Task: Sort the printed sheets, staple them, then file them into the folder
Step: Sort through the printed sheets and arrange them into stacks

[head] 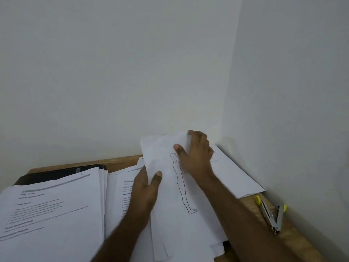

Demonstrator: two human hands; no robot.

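Observation:
A white sheet with an outline drawing of a standing figure point(166, 186) lies tilted on top of a loose bundle of sheets in the middle. My left hand point(145, 191) grips its left edge, thumb on top. My right hand point(196, 154) pinches its far top corner, thumb pressed on the face. A thick stack of printed text sheets point(51, 210) sits at the left, over a black folder point(56, 173). More printed pages point(122, 190) lie under my left hand. A metal stapler with yellow tips point(272, 214) rests at the right.
A wooden table point(120, 163) stands in the corner of two white walls. Another white sheet point(238, 176) lies against the right wall behind my right arm. The stapler lies close to that wall, on the table's right strip.

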